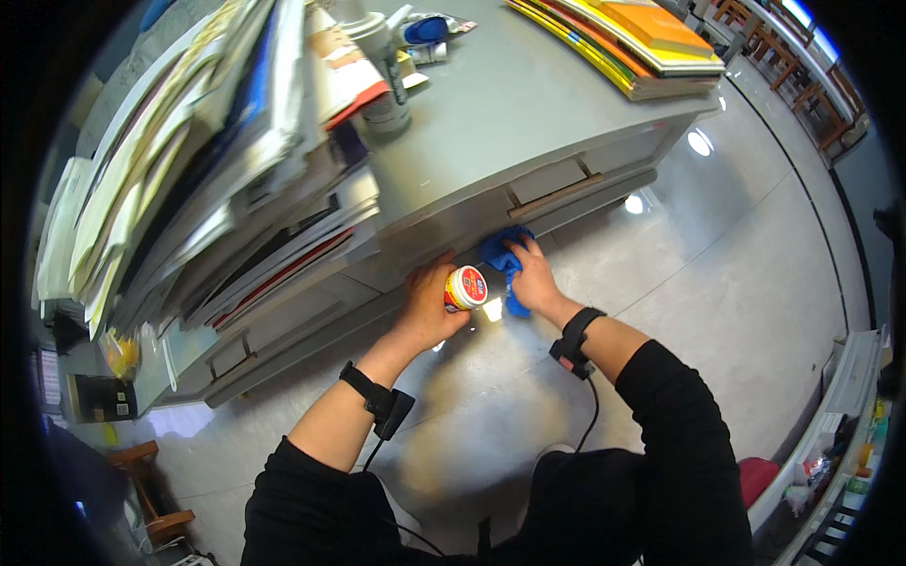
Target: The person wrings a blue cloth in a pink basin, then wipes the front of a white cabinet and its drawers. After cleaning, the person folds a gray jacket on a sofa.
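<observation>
My left hand (426, 301) is wrapped around a small round tub (467, 286) with a white lid that bears red printing; its side shows yellow and red. Just to the right, my right hand (532, 276) grips a crumpled blue cloth (506, 249), part of which hangs below the fingers. Both hands are held in front of the side of a low grey cabinet (453, 212), above the floor. Whether the cloth touches the cabinet front, I cannot tell.
A tall leaning stack of papers and folders (191, 156) covers the cabinet's left part. Beside it stand a whitish canister (386, 106) and a blue-capped item (425, 30). Books (637, 49) are piled at the far right end. A wooden stool (152, 488) is at lower left, a shelf (814, 431) at right.
</observation>
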Tool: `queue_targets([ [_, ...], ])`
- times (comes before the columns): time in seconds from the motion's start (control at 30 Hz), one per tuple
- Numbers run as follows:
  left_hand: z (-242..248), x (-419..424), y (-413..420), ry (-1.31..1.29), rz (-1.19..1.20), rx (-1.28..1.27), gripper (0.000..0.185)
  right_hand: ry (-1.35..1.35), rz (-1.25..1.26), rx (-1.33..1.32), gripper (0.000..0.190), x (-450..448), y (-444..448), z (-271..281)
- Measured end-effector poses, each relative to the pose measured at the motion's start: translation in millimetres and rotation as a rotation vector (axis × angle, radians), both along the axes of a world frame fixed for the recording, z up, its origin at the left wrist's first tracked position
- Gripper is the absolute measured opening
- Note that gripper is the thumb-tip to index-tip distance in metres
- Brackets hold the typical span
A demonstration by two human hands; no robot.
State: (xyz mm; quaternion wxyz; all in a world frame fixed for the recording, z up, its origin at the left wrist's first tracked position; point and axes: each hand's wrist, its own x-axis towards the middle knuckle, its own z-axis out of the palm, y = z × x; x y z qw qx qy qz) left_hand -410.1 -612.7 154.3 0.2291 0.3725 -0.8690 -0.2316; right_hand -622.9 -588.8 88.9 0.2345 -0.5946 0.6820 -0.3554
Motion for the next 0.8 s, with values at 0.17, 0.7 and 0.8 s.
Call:
queue_targets([
  [0.17,51.5,6.7,13.1,0.048,-0.029,0.092,0.055,0.065,-0.092,0.198,0.050,-13.2,-20.5,20.8],
  [0.7,79.3,9.8,31.3,0.011,0.334,0.252,0.071,-0.596,-0.630,0.061,0.056,112.3,-36.8,-1.7],
  [0.8,96.3,-2.2,31.5,0.034,0.398,0.345,0.063,-0.535,-0.789,-0.027,0.052,50.4,-54.8,13.3],
])
